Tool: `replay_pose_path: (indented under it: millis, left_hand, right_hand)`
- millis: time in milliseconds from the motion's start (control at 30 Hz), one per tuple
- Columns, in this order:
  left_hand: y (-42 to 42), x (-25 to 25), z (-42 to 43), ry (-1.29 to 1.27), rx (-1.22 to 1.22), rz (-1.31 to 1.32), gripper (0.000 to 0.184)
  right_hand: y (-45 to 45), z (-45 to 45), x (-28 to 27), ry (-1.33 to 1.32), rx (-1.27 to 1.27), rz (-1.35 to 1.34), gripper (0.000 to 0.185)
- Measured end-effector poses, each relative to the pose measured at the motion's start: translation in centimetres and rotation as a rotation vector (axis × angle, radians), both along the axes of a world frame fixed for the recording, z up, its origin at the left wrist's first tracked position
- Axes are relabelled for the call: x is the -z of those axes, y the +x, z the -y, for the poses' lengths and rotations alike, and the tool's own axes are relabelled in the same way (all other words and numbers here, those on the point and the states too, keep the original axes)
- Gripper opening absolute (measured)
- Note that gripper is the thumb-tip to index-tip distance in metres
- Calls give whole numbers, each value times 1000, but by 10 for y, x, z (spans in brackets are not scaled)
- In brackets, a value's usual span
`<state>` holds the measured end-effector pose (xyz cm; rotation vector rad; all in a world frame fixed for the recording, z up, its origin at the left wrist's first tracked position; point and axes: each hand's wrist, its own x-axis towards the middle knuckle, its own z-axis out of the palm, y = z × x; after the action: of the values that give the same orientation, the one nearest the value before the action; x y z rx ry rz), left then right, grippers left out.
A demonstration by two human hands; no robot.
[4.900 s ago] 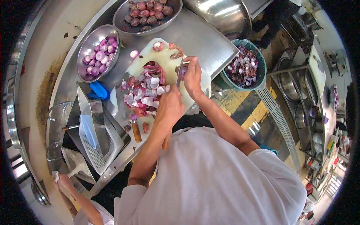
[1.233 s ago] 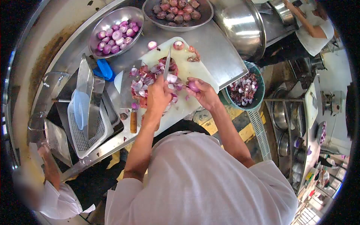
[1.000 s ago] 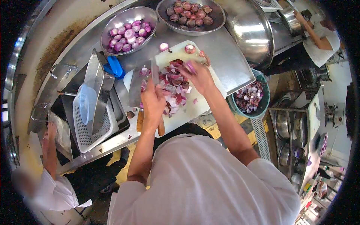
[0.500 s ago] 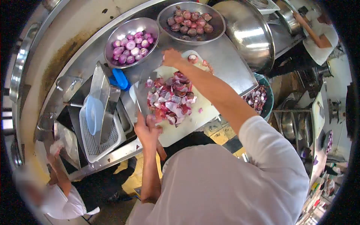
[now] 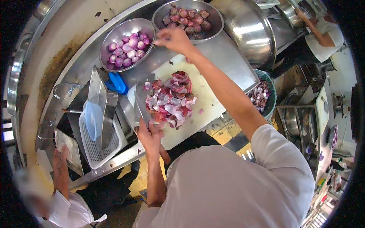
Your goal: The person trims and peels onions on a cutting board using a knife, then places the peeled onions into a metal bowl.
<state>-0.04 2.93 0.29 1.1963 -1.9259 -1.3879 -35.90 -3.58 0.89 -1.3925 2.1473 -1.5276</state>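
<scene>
My left hand (image 5: pixel 150 135) is closed around the handle end of a wide-bladed knife (image 5: pixel 140 102), its blade pointing away from me over the board's left edge. Beside the blade, a heap of red onion skins (image 5: pixel 171 98) lies on the white cutting board (image 5: pixel 205 108). My right hand (image 5: pixel 175 39) is raised at the right rim of a steel bowl of peeled purple onions (image 5: pixel 127 49), fingers apart, with nothing visible in them. Just behind that hand stands a second steel bowl holding unpeeled red onions (image 5: pixel 188 21).
A blue plastic object (image 5: pixel 118 83) lies left of the board. Farther left, a white perforated basket (image 5: pixel 114 142) holds a light blue bowl (image 5: pixel 93 119). A large steel bowl (image 5: pixel 251 30) and a bin of peelings (image 5: pixel 260 98) are at right. Co-workers stand lower left and upper right.
My right hand has moved from over the far end of the board up to the peeled-onion bowl's rim. My left hand and the knife stay nearly still. The left co-worker's hand has shifted.
</scene>
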Motion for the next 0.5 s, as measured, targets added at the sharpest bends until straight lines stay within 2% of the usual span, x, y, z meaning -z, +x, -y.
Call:
replay_pose_path:
  millis: [67,133,267,333,367,433,467,500]
  left_hand:
    - [-7,-2,0,25,-2,-3,19]
    - [-11,-1,-1,44,85,30,22]
    - [-18,3,-4,67,150,54,22]
    - [-20,0,-5,75,173,50,20]
    - [-21,3,-4,75,181,50,20]
    - [-25,9,1,136,213,64,20]
    - [-30,6,0,134,221,61,20]
    - [-36,-1,-2,185,256,136,20]
  right_hand:
    - [-9,-29,26,488,-34,-287,43]
    - [-11,-55,98,591,116,-670,42]
    - [0,-86,103,599,184,-524,45]
    - [-1,-99,93,270,91,229,48]
    - [3,-108,78,270,98,230,48]
    - [24,-129,46,-11,203,924,43]
    - [30,-139,51,-16,210,920,43]
    - [35,-150,61,-228,53,1245,39]
